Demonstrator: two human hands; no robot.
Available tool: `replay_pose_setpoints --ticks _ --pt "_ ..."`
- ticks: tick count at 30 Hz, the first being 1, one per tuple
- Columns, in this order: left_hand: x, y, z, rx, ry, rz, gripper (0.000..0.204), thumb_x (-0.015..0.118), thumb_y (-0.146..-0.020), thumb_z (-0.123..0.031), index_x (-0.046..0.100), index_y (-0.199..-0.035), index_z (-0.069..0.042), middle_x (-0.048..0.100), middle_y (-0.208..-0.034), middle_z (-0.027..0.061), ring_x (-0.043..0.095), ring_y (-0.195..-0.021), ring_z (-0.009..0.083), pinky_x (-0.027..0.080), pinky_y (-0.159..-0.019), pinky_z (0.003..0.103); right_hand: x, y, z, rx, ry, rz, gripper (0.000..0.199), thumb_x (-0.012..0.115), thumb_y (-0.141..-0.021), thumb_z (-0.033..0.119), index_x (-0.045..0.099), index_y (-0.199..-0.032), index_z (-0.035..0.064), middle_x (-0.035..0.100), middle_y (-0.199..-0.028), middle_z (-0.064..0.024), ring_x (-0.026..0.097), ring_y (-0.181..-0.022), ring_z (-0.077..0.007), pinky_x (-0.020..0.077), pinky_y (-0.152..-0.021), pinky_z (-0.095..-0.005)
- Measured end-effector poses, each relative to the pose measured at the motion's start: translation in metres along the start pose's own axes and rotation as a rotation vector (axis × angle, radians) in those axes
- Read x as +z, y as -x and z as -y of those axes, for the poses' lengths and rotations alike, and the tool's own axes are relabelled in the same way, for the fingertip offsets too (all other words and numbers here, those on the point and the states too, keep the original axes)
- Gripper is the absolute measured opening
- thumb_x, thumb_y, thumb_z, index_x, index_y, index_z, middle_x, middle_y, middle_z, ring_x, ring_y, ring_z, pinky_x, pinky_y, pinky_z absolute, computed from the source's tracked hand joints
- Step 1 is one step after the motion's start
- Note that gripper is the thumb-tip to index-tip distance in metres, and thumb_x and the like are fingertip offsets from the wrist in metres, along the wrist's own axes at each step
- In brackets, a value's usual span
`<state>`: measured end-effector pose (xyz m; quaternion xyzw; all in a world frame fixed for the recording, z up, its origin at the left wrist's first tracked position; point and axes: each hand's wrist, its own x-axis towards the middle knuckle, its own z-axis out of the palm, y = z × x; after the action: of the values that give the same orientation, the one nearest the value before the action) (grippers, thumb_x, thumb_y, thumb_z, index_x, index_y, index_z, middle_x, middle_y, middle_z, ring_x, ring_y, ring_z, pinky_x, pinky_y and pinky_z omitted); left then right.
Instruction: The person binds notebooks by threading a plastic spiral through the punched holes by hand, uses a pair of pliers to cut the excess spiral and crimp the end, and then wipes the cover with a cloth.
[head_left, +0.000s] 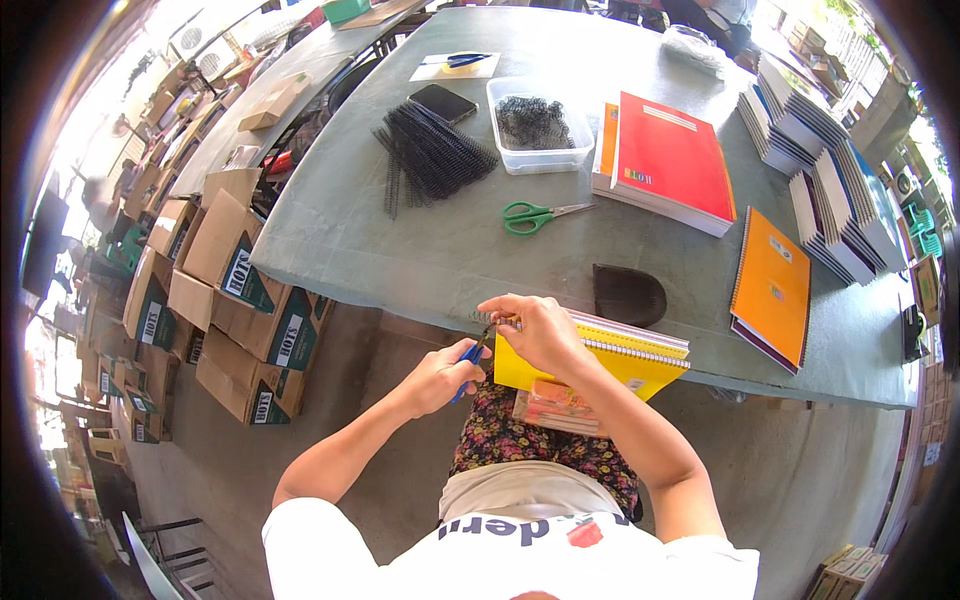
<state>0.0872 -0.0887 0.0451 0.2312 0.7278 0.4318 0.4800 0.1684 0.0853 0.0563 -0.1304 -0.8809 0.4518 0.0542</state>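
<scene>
- At the near edge of the grey-green table (400, 260), yellow spiral notebooks (516, 366) are leaning above your lap, your right forearm crossing them; their number is not readable from the stacked edges.
- Your left hand (438, 380) is closing around one blue-handled tool (473, 354); its working end is being lost among your fingertips.
- Your right hand (545, 335) is curling half-open over the notebooks' left corner, fingertips meeting near the tool's tip; whether they are pinching anything, you cannot tell from here.
- One orange-patterned bundle (560, 398) is lying over your lap, partly covered by your forearm.
- Beyond your hands, one dark rounded piece (628, 295) and one pair of green-handled scissors (530, 217) are resting apart.
- One clear tub (545, 160) is holding black coil pieces (532, 122), too tangled for counting.
- One bundle of black coils (435, 150) is lying left of the tub, partly overlapping one phone (443, 102).
- One red notebook (675, 150) is topping a pile; one orange spiral notebook (775, 285) is covering a darker one.
- Notebook stacks (840, 220) are crowding the right side, their count unclear.
</scene>
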Motion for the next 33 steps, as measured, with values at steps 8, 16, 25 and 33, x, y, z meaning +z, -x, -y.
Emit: replay_pose_setpoints --ticks 8,16,25,33 --pt "0.001 0.002 -0.019 -0.087 -0.044 0.003 0.040 0.049 -0.082 -0.020 0.053 -0.117 -0.001 0.062 -0.087 0.0096 0.059 -0.076 0.0152 0.047 -0.070 0.028 -0.009 0.001 0.005 0.072 -0.056 0.004 0.033 0.062 -0.078 0.003 0.069 -0.106 0.0179 0.068 -0.088 -0.0132 0.061 -0.070 -0.0215 0.0503 -0.070 -0.0336" --pt "0.002 0.007 -0.021 -0.094 -0.096 0.039 0.041 0.046 -0.084 -0.024 0.054 -0.118 -0.002 0.062 -0.090 0.0080 0.058 -0.077 0.0142 0.047 -0.068 0.028 -0.008 0.001 0.003 0.085 -0.121 0.064 0.029 0.060 -0.077 0.003 0.071 -0.100 0.0173 0.067 -0.102 -0.0109 0.064 -0.091 -0.0278 0.0501 -0.081 -0.0368" --pt "0.006 -0.005 -0.004 0.246 -0.608 -0.267 0.019 0.059 -0.084 -0.017 0.056 -0.091 0.001 0.059 -0.071 0.0217 0.059 -0.066 0.0360 0.045 -0.060 0.038 0.003 0.005 -0.021 -0.187 0.001 -0.201 0.021 0.067 -0.070 0.003 0.070 -0.091 0.0042 0.061 -0.101 -0.0121 0.062 -0.083 -0.0280 0.0508 -0.074 -0.0339" --pt "0.006 0.002 -0.014 -0.315 0.996 0.445 0.034 0.050 -0.091 -0.031 0.053 -0.108 -0.002 0.060 -0.083 0.0114 0.060 -0.077 0.0248 0.049 -0.077 0.036 0.002 0.008 -0.014 -0.128 0.070 -0.185 0.015 0.067 -0.070 0.010 0.064 -0.077 -0.0037 0.056 -0.101 -0.0134 0.061 -0.082 -0.0321 0.0501 -0.074 -0.0399"
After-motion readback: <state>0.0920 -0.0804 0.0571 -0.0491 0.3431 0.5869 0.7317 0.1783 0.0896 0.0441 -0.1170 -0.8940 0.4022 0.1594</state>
